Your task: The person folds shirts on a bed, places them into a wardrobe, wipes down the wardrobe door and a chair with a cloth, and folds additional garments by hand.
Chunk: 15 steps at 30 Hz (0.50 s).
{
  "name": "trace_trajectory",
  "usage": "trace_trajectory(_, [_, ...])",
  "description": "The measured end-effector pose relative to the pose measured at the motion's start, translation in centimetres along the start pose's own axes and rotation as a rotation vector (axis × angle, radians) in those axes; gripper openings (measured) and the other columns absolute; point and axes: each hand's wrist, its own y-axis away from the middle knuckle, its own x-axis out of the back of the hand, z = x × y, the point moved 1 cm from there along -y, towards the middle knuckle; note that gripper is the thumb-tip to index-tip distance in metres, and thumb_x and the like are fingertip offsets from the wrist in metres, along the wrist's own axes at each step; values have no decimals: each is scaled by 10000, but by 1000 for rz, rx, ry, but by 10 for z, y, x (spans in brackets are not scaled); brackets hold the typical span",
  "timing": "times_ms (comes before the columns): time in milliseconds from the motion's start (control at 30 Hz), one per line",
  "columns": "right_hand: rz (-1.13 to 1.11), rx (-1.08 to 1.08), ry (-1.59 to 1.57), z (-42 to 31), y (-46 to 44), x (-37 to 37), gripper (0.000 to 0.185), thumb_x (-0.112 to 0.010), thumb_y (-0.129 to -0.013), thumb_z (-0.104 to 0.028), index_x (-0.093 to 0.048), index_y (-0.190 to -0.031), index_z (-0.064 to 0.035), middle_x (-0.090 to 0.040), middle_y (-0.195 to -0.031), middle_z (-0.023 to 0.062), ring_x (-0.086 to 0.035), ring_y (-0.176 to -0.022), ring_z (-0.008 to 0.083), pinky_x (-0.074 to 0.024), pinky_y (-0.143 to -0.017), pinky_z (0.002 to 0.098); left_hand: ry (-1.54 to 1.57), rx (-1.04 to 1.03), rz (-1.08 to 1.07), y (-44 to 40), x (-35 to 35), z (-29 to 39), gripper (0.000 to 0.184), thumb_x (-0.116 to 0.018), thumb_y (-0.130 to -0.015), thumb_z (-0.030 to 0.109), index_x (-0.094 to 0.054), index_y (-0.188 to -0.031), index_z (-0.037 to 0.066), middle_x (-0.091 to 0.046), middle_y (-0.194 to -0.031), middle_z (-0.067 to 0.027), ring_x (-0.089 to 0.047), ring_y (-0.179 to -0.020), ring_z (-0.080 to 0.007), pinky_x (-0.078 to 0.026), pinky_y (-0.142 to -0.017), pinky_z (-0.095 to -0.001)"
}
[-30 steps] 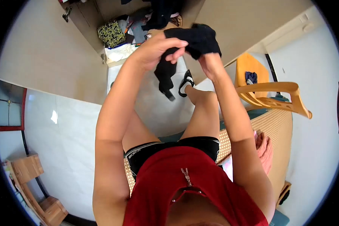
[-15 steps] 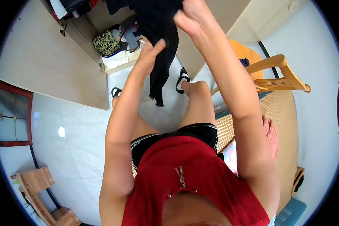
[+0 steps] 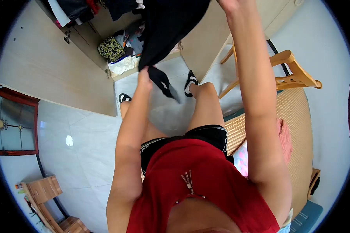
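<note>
A black garment (image 3: 169, 29) stretches from the top edge of the view down to the middle, over the tiled floor. Low on the cloth, my left hand (image 3: 144, 79) pinches it, with a narrow black end with a grey tip dangling beyond. Up at the top edge, my right hand (image 3: 231, 4) is raised at the garment's upper side; its fingers are cut off by the frame, so its grip is hidden.
An open wardrobe (image 3: 159, 60) holds folded clothes and a patterned bag (image 3: 111, 49), with its doors spread on both sides. A wooden chair (image 3: 295, 72) stands right, beside a woven mat (image 3: 295, 116) with pink cloth (image 3: 284, 141). Wooden shelves (image 3: 44, 189) are lower left.
The garment has been lifted and spread open. My right hand has risen to the top edge, and my left hand has moved lower and closed on the cloth.
</note>
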Motion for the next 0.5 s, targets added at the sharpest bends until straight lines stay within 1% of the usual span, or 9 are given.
trace_trajectory(67, [251,41,82,13,22,21,199,-500,-920,-115,-604,-1053,-9,-664,-992,123,-630,-952,239,-513,-894,385,199,-88,-26,8,-28,45,298,-453,-968,280,-549,-1144,60,-602,-1154,-66,-559,-1081,-212,-409,-1010,-356])
trace_trajectory(100, [493,5,200,33,36,75,173,-404,-810,46,-565,-869,68,-590,-885,135,-588,-844,233,-471,-668,402,258,-154,-123,15,-41,65,305,-454,-966,275,-533,-1173,65,-554,-1247,-91,-489,-1193,-226,-348,-1071,-375])
trace_trajectory(133, [622,-103,357,40,54,82,151,-424,-814,16,-564,-858,52,-571,-854,132,-558,-813,221,-454,-640,385,280,-195,-211,17,-51,82,317,-451,-965,278,-520,-1194,70,-553,-1243,-106,-494,-1181,-246,-352,-1068,-386])
trace_trajectory(167, [645,-352,480,59,63,138,132,-519,-883,-59,-618,-933,10,-635,-939,83,-612,-834,196,-533,-749,339,301,-236,-299,18,-62,98,329,-448,-964,281,-508,-1214,76,-551,-1238,-121,-499,-1168,-267,-355,-1065,-398])
trace_trajectory(267, [409,-782,721,107,121,208,116,-586,-814,-63,-624,-920,-36,-601,-854,43,-560,-728,161,-503,-680,314,335,-265,-257,40,-105,130,328,-434,-964,270,-491,-1213,65,-562,-1199,-178,-525,-1085,-316,-374,-1041,-426])
trace_trajectory(300, [455,-717,786,125,146,203,81,-611,-800,-96,-633,-815,-20,-545,-687,46,-500,-609,153,-431,-555,317,337,-254,-303,41,-115,133,336,-438,-962,274,-488,-1217,61,-571,-1177,-184,-525,-1082,-315,-378,-1035,-421])
trace_trajectory(367, [466,-909,956,141,166,181,609,-652,-758,-97,-476,-1340,-67,-614,-1110,76,-580,-976,185,-486,-820,324,343,-231,-393,43,-134,132,352,-445,-959,281,-482,-1225,54,-588,-1135,-197,-526,-1076,-313,-386,-1023,-412])
trace_trajectory(467, [121,-455,1061,168,185,141,779,-718,-712,-111,-376,-1410,-56,-363,-1430,135,-343,-1329,261,-361,-1022,348,305,-121,-426,44,-157,102,347,-410,-974,260,-459,-1226,26,-531,-1220,-262,-492,-1161,-372,-366,-1051,-453])
trace_trajectory(500, [129,-299,1046,177,187,121,764,-724,-716,-121,-390,-1400,-57,-408,-1393,127,-387,-1290,247,-367,-1009,335,311,-72,-454,46,-163,88,344,-419,-971,261,-471,-1208,17,-552,-1188,-259,-515,-1132,-365,-386,-1037,-437])
